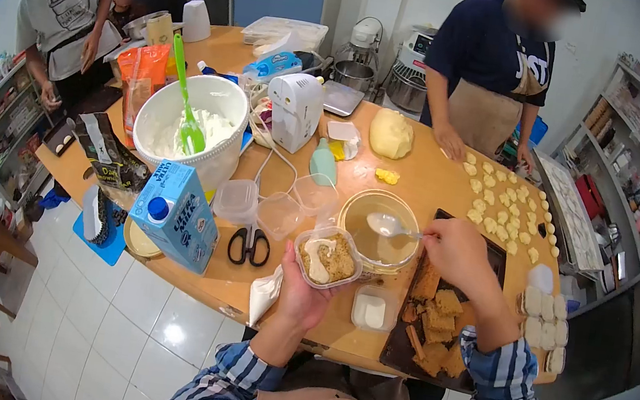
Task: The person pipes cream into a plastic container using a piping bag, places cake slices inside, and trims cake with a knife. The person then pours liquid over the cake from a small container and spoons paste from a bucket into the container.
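My left hand (303, 294) holds up a small clear plastic cup (357, 271) with brown cake pieces and a streak of white cream inside. My right hand (456, 250) grips a metal spoon (387, 225), its bowl over a round tub (348, 204) that contains a pale brownish liquid. Below the tub sits another clear cup (375, 308) with something white in it. Under my right forearm lies a dark tray (403, 351) of cut brown cake pieces (440, 323). A white piping bag (264, 297) rests beside my left wrist, near black-handled scissors (248, 247).
A blue milk carton (175, 216) and a white bucket (188, 91) with a green spatula (193, 133) stand to the left. Clear empty cups (280, 215), a white hand mixer (294, 112) and dough (391, 134) lie behind. A person (486, 68) works by small dough pieces (503, 205).
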A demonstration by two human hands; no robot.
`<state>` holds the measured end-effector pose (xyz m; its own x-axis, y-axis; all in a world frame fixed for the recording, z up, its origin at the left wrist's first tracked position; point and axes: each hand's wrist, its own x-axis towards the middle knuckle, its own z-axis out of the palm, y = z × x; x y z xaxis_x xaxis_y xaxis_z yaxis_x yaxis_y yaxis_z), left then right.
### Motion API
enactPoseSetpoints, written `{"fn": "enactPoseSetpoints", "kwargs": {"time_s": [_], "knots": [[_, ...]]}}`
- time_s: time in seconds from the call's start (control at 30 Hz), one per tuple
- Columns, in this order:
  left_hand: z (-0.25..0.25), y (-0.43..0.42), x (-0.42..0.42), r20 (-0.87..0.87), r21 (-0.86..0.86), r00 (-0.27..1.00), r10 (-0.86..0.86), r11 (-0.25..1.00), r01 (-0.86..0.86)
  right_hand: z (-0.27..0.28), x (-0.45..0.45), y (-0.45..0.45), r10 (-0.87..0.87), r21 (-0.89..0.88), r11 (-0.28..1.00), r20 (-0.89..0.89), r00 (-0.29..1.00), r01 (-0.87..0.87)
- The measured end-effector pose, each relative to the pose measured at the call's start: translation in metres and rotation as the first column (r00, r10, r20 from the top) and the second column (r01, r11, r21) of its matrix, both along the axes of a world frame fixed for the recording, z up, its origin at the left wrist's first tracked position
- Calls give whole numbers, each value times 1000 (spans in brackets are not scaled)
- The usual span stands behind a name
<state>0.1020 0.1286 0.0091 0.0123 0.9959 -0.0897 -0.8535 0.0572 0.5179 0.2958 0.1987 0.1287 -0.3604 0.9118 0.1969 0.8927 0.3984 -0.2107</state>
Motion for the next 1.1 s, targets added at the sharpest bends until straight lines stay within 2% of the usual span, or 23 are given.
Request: {"fn": "enactPoseSetpoints", "kwargs": {"time_s": [0.1,0.17,0.27,0.47,0.57,0.67,0.77,0.87,1.1], "knots": [[9,-1,4,10,-40,1000,11,999,-11,1,-23,2,-12,5,1000,429,903,11],[11,-2,6,32,-67,999,22,998,-20,-2,-41,5,8,12,1000,503,864,-16],[-2,1,5,28,-1,999,-18,1000,18,-29,-57,19,-7,15,1000,539,842,-1],[-1,3,5,48,-6,999,-1,1000,1,-26,-62,25,95,-239,971,405,909,4],[0,3,4,61,-4,998,-7,1000,7,-17,-64,20,77,-316,949,298,951,23],[5,-1,5,97,-10,995,8,1000,-7,0,-53,10,14,-335,940,215,976,61],[6,-3,4,144,23,989,23,999,-27,-7,-26,15,-19,-283,959,-51,999,3],[6,-5,3,152,63,988,38,997,-48,-8,-5,19,-3,-304,948,-294,956,-91],[11,-7,2,61,32,998,30,999,-32,3,27,13,-84,-297,953,-435,897,-55]]}}
